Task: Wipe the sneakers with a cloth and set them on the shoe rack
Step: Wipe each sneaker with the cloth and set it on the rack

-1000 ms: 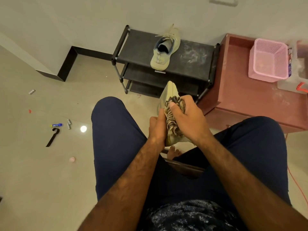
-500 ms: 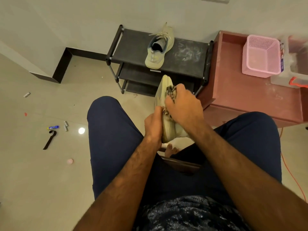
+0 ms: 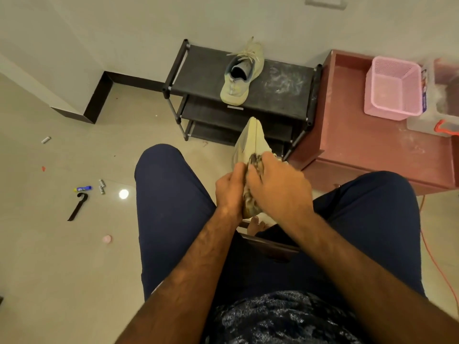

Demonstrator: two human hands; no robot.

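I sit with both hands between my knees. My left hand point(image 3: 229, 188) grips the heel end of a pale yellow sneaker point(image 3: 249, 140) turned on its side, toe pointing away toward the rack. My right hand point(image 3: 278, 184) holds a striped brown cloth point(image 3: 253, 170) bunched against the sneaker's side, and the cloth is mostly hidden under my fingers. A second pale sneaker point(image 3: 239, 78) stands upright on the top shelf of the black shoe rack point(image 3: 285, 95), laces loose, toe toward the wall.
A reddish low cabinet point(image 3: 360, 150) stands right of the rack, with a pink basket point(image 3: 392, 88) and a clear box on it. Small items lie on the floor at left: a blue tube point(image 3: 83, 188), batteries, a black strap point(image 3: 77, 207). An orange cable point(image 3: 432, 264) runs at right.
My right hand has slid the cloth down the sneaker toward the heel, after reaching nearer the toe half a second ago. The left hand keeps its hold.
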